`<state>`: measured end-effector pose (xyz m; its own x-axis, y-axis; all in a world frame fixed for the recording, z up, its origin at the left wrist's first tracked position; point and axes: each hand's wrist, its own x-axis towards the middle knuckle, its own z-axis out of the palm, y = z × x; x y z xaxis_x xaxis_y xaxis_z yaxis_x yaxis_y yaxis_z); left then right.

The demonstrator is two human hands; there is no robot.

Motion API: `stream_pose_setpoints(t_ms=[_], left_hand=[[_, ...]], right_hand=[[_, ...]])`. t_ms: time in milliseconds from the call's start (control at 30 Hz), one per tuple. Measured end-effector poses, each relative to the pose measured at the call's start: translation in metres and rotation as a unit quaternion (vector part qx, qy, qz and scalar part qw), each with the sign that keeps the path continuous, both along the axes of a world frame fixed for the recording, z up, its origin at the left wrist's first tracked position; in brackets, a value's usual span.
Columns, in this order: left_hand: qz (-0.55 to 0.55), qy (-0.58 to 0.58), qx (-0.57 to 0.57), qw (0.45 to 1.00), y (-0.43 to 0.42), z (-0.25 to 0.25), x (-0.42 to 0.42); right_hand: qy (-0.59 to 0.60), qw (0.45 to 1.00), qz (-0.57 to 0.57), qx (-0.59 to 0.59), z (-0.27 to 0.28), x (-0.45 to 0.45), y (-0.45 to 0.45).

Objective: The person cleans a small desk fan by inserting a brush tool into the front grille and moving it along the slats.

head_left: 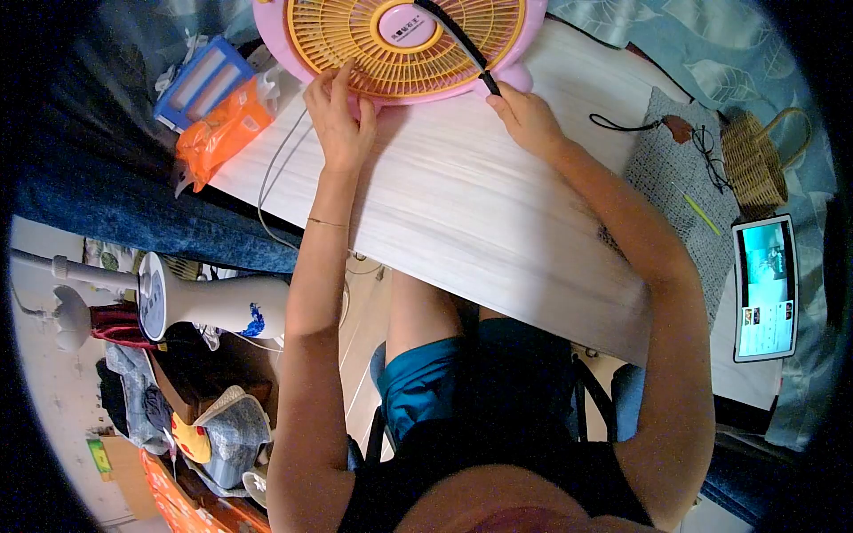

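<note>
A pink fan [526, 35] with a yellow round grille [355, 58] stands at the far edge of the white table; its top is cut off by the frame. My left hand [340, 120] rests against the lower left of the grille, fingers spread and holding nothing. In my right hand [524, 115] is a long, slightly curved black-and-grey tool [462, 43], gripped at its lower end. The tool lies slantwise across the front of the grille, right of the pink centre cap [410, 27]. Its far end is out of frame, so I cannot make out its exact kind.
Left of the fan are an orange plastic bag [227, 129] and a blue-framed box [203, 84]. A grey cord [263, 191] hangs over the table [462, 195] edge. To the right are a grey mat [657, 160], glasses [708, 151], a green pen-like stick [702, 213], a wicker basket [753, 169] and a lit tablet [766, 289].
</note>
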<state>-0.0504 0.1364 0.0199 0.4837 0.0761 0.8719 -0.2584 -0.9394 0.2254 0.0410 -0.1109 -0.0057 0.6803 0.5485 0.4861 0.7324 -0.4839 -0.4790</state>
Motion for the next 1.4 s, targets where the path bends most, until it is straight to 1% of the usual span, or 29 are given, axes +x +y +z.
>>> stream_pose_setpoints(t_ms=[67,167,200,267,367,467,567,667,767,867,1000,1067,1167,1267,1367,1400], left_hand=[[0.012,-0.022,0.009,1.0,-0.001,0.0,0.0],[0.028,-0.042,0.04,0.998,-0.001,0.001,0.0],[0.033,-0.047,0.052,0.997,-0.001,0.002,-0.001],[0.01,-0.048,0.023,0.999,0.001,-0.001,0.002],[-0.004,-0.047,0.004,0.999,-0.001,0.0,0.002],[0.0,-0.029,0.01,1.0,0.001,-0.002,0.002],[-0.004,-0.01,0.008,1.0,0.002,-0.002,0.002],[0.003,-0.01,0.001,1.0,0.001,-0.001,0.001],[0.021,-0.031,0.024,0.999,-0.001,0.001,0.0],[0.017,-0.029,0.032,0.999,0.002,-0.001,0.002],[-0.01,-0.045,-0.01,0.999,0.0,-0.001,0.003],[-0.006,-0.023,-0.01,1.0,-0.001,-0.001,0.002],[0.0,-0.003,-0.002,1.0,0.0,-0.001,0.001],[0.012,-0.011,0.009,1.0,-0.001,-0.001,0.001],[0.02,-0.033,0.032,0.999,-0.001,0.0,0.001],[0.021,-0.041,0.042,0.998,-0.001,0.001,0.001]], right_hand=[[-0.021,1.0,-0.004,0.008,-0.003,0.002,0.0],[-0.019,0.991,-0.032,0.131,-0.004,0.006,0.0],[-0.005,0.988,-0.035,0.152,-0.004,0.006,0.0],[0.022,0.98,-0.041,0.192,-0.002,0.006,0.0],[0.026,0.99,-0.008,0.141,-0.006,0.01,-0.001],[-0.012,0.999,-0.006,0.035,-0.006,0.007,-0.001],[-0.002,1.0,0.007,0.013,0.001,-0.002,0.0],[-0.053,0.996,0.013,0.071,-0.002,-0.001,0.0],[-0.037,0.989,-0.032,0.139,-0.003,0.002,0.001],[-0.031,0.987,-0.035,0.152,-0.009,0.012,0.001],[-0.007,0.999,-0.005,0.048,0.0,-0.001,0.002],[-0.012,1.0,-0.001,0.01,0.002,-0.005,0.002],[-0.026,0.999,0.001,0.046,-0.002,-0.001,0.002],[-0.014,0.981,-0.045,0.187,0.0,0.0,0.004],[0.031,0.98,-0.052,0.19,-0.002,0.007,-0.001],[0.015,0.983,-0.032,0.183,-0.003,0.009,0.0]])
